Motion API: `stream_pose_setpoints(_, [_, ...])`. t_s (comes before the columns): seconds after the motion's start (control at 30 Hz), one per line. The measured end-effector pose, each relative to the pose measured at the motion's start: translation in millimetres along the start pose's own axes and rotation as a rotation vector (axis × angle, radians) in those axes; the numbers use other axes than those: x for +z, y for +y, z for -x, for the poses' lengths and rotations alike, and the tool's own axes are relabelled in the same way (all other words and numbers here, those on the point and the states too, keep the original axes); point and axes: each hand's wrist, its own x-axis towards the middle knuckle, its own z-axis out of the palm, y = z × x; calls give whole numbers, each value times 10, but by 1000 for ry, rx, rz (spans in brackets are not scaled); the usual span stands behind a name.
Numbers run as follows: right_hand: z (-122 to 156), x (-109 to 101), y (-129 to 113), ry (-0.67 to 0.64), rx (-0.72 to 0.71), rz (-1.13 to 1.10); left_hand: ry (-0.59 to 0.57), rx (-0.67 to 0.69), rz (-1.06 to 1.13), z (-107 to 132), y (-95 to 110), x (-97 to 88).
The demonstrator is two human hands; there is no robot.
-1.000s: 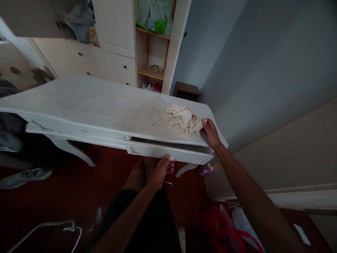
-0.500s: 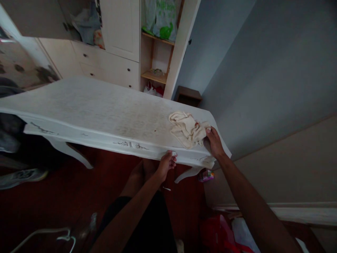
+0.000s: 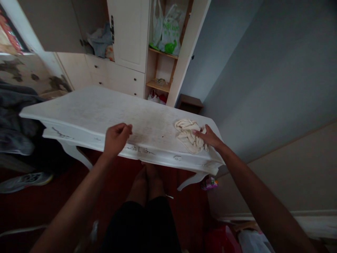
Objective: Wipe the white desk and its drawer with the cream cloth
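Note:
A crumpled cream cloth (image 3: 190,137) lies on the right end of the white table (image 3: 92,105). My right hand (image 3: 207,136) reaches onto the cloth's right side, thumb and fingers closing on its folds. My left hand (image 3: 118,137) is closed, held over the table's front edge left of the middle. Its curled fingers hide whatever may be in them. Dark smudges mark the tabletop between my hands, and a small dark speck (image 3: 162,136) sits left of the cloth. On the drawer front a round white knob (image 3: 177,158) shows.
Behind the table stands a white cabinet (image 3: 127,38) with open doors and plastic bags (image 3: 170,33) on a shelf. The grey wall (image 3: 276,77) borders the right. On the floor are a shoe (image 3: 26,182) at left and a red bag (image 3: 221,240) at lower right.
My left hand has left the drawer front near the knob and moved left and up to the table's edge. My right hand has shifted further onto the cloth. The view has tilted slightly.

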Motion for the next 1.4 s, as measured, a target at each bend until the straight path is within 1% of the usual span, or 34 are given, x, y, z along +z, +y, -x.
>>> stream_pose_setpoints(0.03, [-46, 69, -112, -11, 14, 32, 63, 35, -114, -177, -17, -72])
stream_pose_setpoints(0.07, [-89, 151, -219, -19, 30, 73, 75, 40, -233, -338, -46, -114])
stream_pose_setpoints(0.13, [-163, 320, -403, 4, 60, 209, 14, -17, -500, -591, -132, -132])
stream_pose_setpoints(0.17, [-190, 393, -476, 33, 72, 289, -5, -54, -602, -680, -181, -120])
stream_pose_setpoints(0.23, [-214, 487, -583, 76, 75, 413, -22, -111, -727, -788, -265, -83])
stream_pose_setpoints(0.33, [-100, 522, -684, 55, 8, 450, -11, -140, -759, -837, -326, -55])
stream_pose_setpoints(0.4, [123, 551, -731, 65, -115, 445, -13, -151, -750, -838, -328, -66])
stream_pose_setpoints(0.43, [279, 590, -749, 87, -204, 448, -18, -156, -742, -835, -323, -77])
stream_pose_setpoints(0.5, [639, 737, -773, 129, -442, 474, -27, -163, -729, -825, -310, -96])
stream_pose_setpoints(0.57, [985, 978, -778, 97, -701, 497, -26, -158, -731, -809, -302, -103])
stream_pose_setpoints(0.6, [1122, 1125, -771, 60, -833, 506, -23, -149, -741, -798, -301, -100])
stream_pose_setpoints(0.63, [1223, 1284, -758, 17, -965, 518, -23, -137, -754, -785, -302, -94])
stream_pose_setpoints(0.67, [1283, 1447, -738, -12, -1066, 534, -24, -123, -768, -772, -306, -87])
stream_pose_setpoints(0.7, [1302, 1609, -713, -15, -1130, 547, -25, -109, -779, -759, -311, -82])
stream_pose_setpoints(0.73, [1286, 1762, -685, -1, -1154, 554, -24, -98, -786, -747, -317, -77])
stream_pose_setpoints(0.8, [1186, 2021, -634, 33, -1108, 553, -19, -84, -782, -729, -331, -75])
stream_pose_setpoints(0.83, [1124, 2121, -615, 27, -1083, 543, -15, -82, -775, -723, -338, -76])
stream_pose_setpoints(0.9, [1027, 2255, -596, 9, -1039, 518, -7, -84, -764, -716, -347, -78])
stream_pose_setpoints(1.0, [991, 2315, -595, -45, -1012, 489, 15, -78, -775, -711, -347, -73])
stream_pose_setpoints(1.07, [1017, 2295, -580, -92, -1027, 474, 34, -73, -786, -707, -335, -69])
stream_pose_setpoints(1.17, [1079, 2229, -469, -125, -1066, 452, 16, -97, -767, -698, -302, -75])
stream_pose_setpoints(1.23, [1128, 2161, -314, -128, -1055, 444, 22, -126, -745, -693, -283, -86])
stream_pose_setpoints(1.3, [1176, 2059, -94, -140, -1024, 435, 47, -139, -731, -693, -278, -96])
stream_pose_setpoints(1.4, [1235, 1810, 317, -173, -971, 405, 49, -121, -706, -703, -300, -102])
